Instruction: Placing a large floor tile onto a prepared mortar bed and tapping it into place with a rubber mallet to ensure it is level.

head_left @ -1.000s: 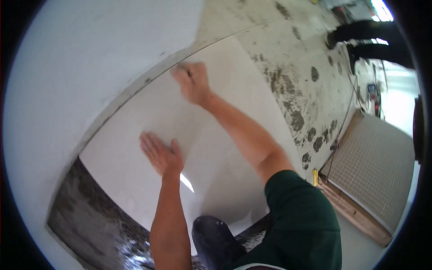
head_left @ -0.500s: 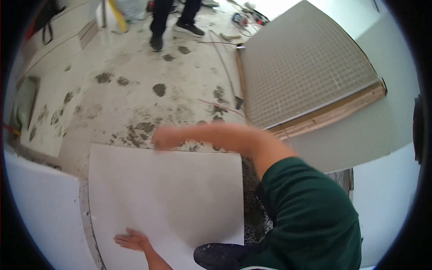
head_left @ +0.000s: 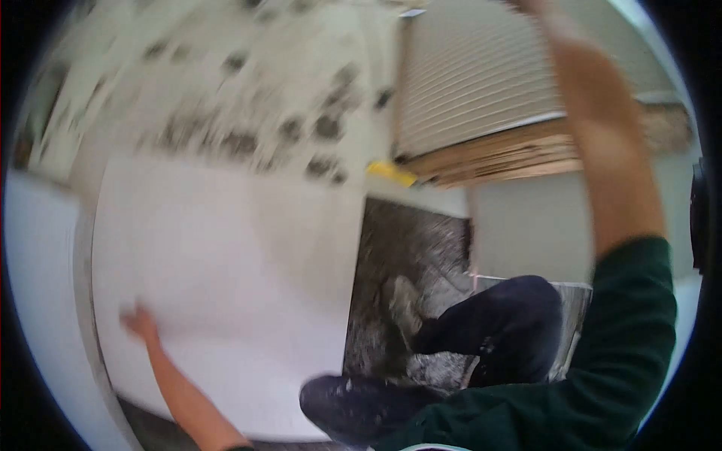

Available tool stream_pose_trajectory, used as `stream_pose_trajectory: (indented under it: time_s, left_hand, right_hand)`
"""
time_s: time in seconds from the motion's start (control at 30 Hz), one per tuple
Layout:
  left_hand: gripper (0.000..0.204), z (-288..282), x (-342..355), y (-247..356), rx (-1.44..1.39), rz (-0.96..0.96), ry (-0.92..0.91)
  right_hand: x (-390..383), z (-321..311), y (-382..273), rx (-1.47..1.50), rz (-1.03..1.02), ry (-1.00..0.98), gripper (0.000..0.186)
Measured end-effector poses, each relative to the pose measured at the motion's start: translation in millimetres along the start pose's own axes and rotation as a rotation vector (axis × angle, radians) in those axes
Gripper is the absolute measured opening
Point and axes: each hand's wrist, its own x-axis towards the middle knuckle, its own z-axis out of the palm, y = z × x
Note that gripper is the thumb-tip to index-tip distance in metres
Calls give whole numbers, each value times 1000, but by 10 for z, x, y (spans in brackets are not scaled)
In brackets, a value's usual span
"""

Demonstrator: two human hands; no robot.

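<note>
A large white floor tile (head_left: 226, 255) lies flat in front of me. My left hand (head_left: 141, 322), blurred by motion, is at the tile's left part with the thumb apart from the fingers; nothing shows in it. My right arm stretches up and to the right over a stack of big tiles (head_left: 481, 83), whose top face has a ridged grid. My right hand (head_left: 531, 6) is cut off by the upper edge of the picture, so its fingers are hidden. My bent knees are beside the white tile's right edge.
Right of the tile is a dark, rough patch of wet-looking mortar (head_left: 398, 248), with my shoe on it. A yellow object (head_left: 391, 174) of unclear kind lies by the stack's cardboard-edged corner. Dark smudges mark the pale floor (head_left: 301, 45) beyond. A white wall (head_left: 41, 286) borders the left.
My right arm has swung from across the tile's far edge up to the right, over the stack. My view has shifted, bringing my knees and the mortar into sight; the other person's legs have left it.
</note>
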Motion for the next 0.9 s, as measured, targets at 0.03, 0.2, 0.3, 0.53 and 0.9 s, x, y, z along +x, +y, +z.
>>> stream_pose_trajectory:
  time_s: [0.03,0.2,0.3,0.53,0.9]
  left_hand:
    - [66,-19,-107,598,-115,44,-155]
    - [129,-365,-1639,1266,-472,-79,-350]
    - [143,-661,-2220,1391,-479,5,-430]
    - [152,-519,-2699,1233,-454,69,-414]
    - [152,-496,-2671,1350,-490,52,-365]
  right_hand:
    - [23,-238,285,24,-486,78,71]
    - [545,390,-1345,233,-525,395,55]
    - [-361,865,-2646,693,-327,205,49]
    - [-2958,2584,-4438,406,-642,-343,74]
    - [-2867,3552,-4478,436,-429,32,90]
